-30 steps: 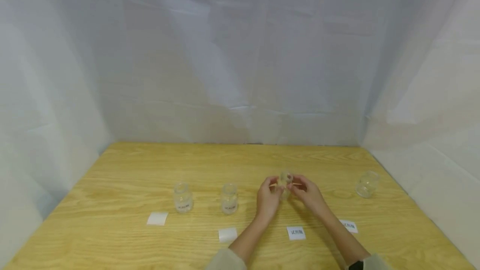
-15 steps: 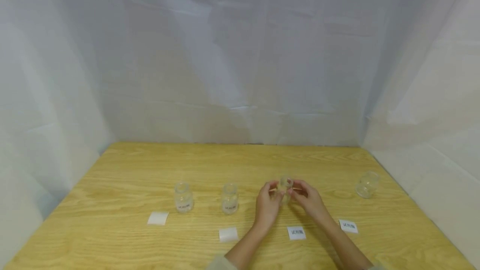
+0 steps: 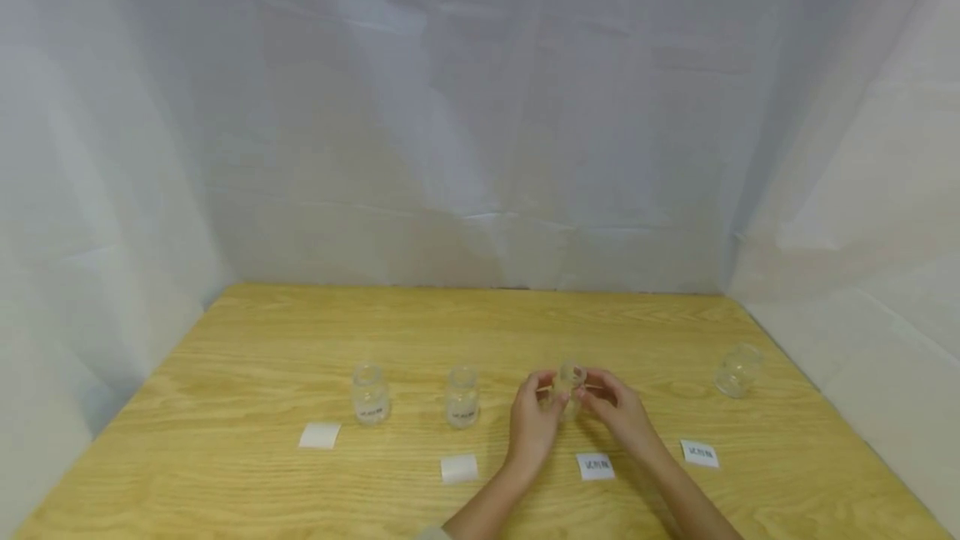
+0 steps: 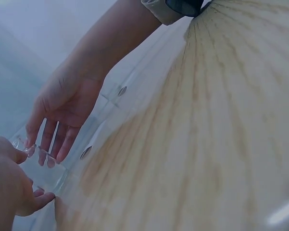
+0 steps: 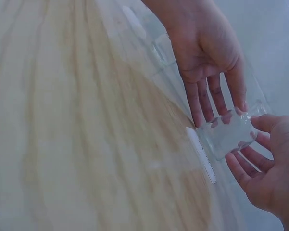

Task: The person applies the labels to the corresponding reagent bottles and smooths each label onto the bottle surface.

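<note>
Both hands hold one small clear glass jar (image 3: 573,373) upright between them, right of the middle of the table. My left hand (image 3: 535,419) grips its left side, and my right hand (image 3: 621,413) grips the other side. The thumbs meet the near face and the fingers wrap around behind. In the right wrist view the jar (image 5: 228,137) shows fingertips on both sides, its base close over the table. A white label card (image 3: 596,466) with dark characters lies in front of it.
Two glass jars, one farther left (image 3: 371,394) and one nearer (image 3: 462,397), stand with labels on their fronts. A third jar (image 3: 738,371), tilted, is at the far right. Two plain white cards (image 3: 319,435) (image 3: 459,468) and another lettered card (image 3: 700,453) lie along the front.
Both hands have come down slightly with the jar, bringing it lower and nearer the table. The other jars and the cards stay where they were.
</note>
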Motion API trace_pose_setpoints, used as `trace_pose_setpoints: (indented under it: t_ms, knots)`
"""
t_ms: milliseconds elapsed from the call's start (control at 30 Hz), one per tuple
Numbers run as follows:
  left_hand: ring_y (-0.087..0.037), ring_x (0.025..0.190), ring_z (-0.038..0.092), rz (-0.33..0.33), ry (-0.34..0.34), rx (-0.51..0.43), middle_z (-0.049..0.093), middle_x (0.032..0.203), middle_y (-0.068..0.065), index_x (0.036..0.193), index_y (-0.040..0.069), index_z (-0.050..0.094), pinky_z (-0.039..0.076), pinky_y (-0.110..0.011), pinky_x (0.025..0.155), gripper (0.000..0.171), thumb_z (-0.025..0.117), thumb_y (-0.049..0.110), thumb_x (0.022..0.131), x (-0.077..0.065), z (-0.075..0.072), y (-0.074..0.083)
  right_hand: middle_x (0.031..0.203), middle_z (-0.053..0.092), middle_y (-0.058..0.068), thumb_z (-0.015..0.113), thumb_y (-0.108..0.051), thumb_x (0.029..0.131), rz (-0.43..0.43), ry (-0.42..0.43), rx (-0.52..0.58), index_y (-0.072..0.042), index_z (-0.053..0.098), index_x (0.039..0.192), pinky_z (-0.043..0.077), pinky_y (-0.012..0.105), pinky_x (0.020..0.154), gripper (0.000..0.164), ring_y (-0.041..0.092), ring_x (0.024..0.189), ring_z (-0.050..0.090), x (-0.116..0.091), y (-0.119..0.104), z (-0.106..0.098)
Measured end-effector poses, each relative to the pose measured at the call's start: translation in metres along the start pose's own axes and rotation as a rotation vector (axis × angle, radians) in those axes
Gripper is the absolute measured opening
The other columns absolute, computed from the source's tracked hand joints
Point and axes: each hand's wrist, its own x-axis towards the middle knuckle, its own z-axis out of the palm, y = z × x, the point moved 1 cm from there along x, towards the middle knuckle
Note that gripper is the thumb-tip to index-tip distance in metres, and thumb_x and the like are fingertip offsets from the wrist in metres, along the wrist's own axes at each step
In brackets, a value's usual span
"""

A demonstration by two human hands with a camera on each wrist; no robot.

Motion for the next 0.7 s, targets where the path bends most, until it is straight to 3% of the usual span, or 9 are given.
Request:
trace_pose_setpoints:
  t_ms: [233, 700]
  knots:
    - [-0.028, 0.095, 0.054, -0.009, -0.005, -0.024, 0.057, 0.107, -0.010, 0.113, -0.002, 0.057, 0.048, -0.034, 0.079, 0.032, 0.066, 0.005, 0.083, -0.0060, -0.0034, 0.0027, 0.120, 0.056, 0.014, 0.063, -0.020, 0.087, 0.006, -0.012, -0.008, -0.001, 0.055, 0.121, 0.045, 0.040, 0.087, 0.039, 0.030, 0.107, 0.052, -0.0052, -0.0022, 0.0009]
    - [-0.027, 0.095, 0.054, 0.004, 0.007, 0.036, 0.057, 0.108, -0.012, 0.112, -0.002, 0.057, 0.048, -0.037, 0.079, 0.033, 0.067, 0.007, 0.082, -0.0107, -0.0070, 0.0049, 0.120, 0.056, 0.011, 0.062, -0.021, 0.088, 0.004, -0.022, 0.002, -0.003, 0.054, 0.123, 0.043, 0.043, 0.090, 0.040, 0.029, 0.108, 0.051, -0.0082, -0.0012, 0.0017]
